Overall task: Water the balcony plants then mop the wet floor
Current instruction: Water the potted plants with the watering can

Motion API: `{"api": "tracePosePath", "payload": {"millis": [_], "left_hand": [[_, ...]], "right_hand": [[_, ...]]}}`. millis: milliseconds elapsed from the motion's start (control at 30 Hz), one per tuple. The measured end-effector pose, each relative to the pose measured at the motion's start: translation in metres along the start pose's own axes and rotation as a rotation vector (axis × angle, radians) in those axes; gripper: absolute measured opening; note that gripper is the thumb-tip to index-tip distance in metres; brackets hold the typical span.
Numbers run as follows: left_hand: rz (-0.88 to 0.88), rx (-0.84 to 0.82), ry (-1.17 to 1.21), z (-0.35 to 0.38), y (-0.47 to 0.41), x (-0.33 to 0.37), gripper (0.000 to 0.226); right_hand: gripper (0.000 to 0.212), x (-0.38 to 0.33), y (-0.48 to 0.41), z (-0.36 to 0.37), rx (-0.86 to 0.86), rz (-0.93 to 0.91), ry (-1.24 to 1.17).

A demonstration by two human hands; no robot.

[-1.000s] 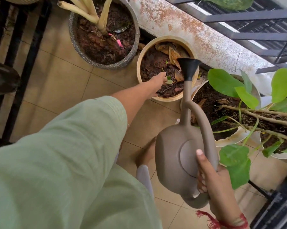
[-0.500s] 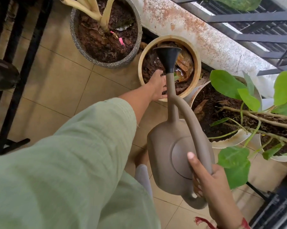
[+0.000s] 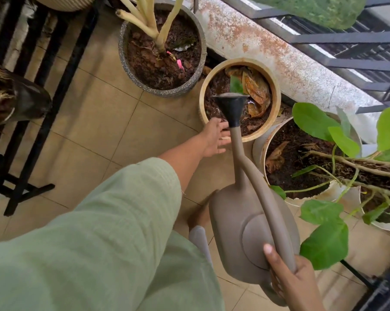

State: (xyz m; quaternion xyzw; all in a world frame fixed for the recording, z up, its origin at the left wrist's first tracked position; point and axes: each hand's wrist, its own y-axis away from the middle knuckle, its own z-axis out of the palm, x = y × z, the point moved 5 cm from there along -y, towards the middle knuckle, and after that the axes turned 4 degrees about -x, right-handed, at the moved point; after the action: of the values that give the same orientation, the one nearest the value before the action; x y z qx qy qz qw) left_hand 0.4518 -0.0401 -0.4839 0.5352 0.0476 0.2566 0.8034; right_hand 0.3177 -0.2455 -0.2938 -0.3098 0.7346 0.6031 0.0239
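My right hand (image 3: 295,281) grips the handle of a taupe watering can (image 3: 245,239). Its black rose (image 3: 231,108) hangs tilted over the beige round pot (image 3: 203,95), which holds dark soil, dry brown leaves and one small green leaf. Water shows at the rose's right edge. My left hand (image 3: 214,138) reaches out in a green sleeve, fingers straight, at the pot's near rim beside the spout. A speckled grey pot (image 3: 196,77) with pale thick stems stands to the left. A white pot (image 3: 260,149) with a green-leaved vine sits to the right.
A rust-stained ledge (image 3: 279,55) and dark railing (image 3: 337,39) run behind the pots. A black metal stand (image 3: 52,90) and a dark pot (image 3: 23,97) occupy the left. Beige floor tiles (image 3: 104,122) lie between. My foot (image 3: 200,218) shows beside the can.
The watering can has swung left from the white pot to over the beige pot and tipped forward. My left hand has drawn back from the soil to the pot's near rim.
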Motion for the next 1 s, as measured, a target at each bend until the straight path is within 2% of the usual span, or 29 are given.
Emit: {"api": "tracePosePath", "payload": {"millis": [200, 333, 400, 467, 533, 700, 800, 867, 933, 1000], "left_hand": [[0.032, 0.138, -0.117, -0.015, 0.049, -0.004, 0.043], [0.112, 0.243, -0.101, -0.040, 0.093, 0.013, 0.041], [0.159, 0.278, -0.064, -0.053, 0.106, 0.022, 0.040], [0.207, 0.270, -0.026, -0.064, 0.112, 0.032, 0.040], [0.238, 0.244, 0.008, -0.077, 0.110, 0.041, 0.040], [0.243, 0.236, 0.112, -0.111, 0.100, 0.074, 0.040], [0.219, 0.234, 0.144, -0.130, 0.104, 0.104, 0.043], [0.197, 0.231, 0.153, -0.149, 0.109, 0.124, 0.045], [0.190, 0.240, 0.158, -0.167, 0.114, 0.143, 0.046], [0.191, 0.255, 0.159, -0.184, 0.117, 0.159, 0.046]], "right_hand": [[0.078, -0.005, 0.023, -0.018, 0.012, -0.077, 0.018], [0.051, -0.043, 0.046, -0.017, -0.059, -0.171, 0.028], [0.044, -0.058, 0.051, -0.015, -0.085, -0.225, 0.019], [0.055, -0.066, 0.047, -0.008, -0.074, -0.251, 0.035], [0.065, -0.066, 0.035, 0.005, -0.055, -0.236, 0.062], [0.066, -0.074, 0.002, 0.056, -0.053, -0.104, 0.085], [0.077, -0.084, -0.006, 0.078, 0.030, -0.030, 0.086], [0.068, -0.105, -0.003, 0.096, 0.058, -0.020, 0.050], [0.048, -0.124, -0.004, 0.111, 0.087, -0.024, 0.004], [0.049, -0.129, -0.006, 0.126, 0.068, 0.013, -0.021]]}}
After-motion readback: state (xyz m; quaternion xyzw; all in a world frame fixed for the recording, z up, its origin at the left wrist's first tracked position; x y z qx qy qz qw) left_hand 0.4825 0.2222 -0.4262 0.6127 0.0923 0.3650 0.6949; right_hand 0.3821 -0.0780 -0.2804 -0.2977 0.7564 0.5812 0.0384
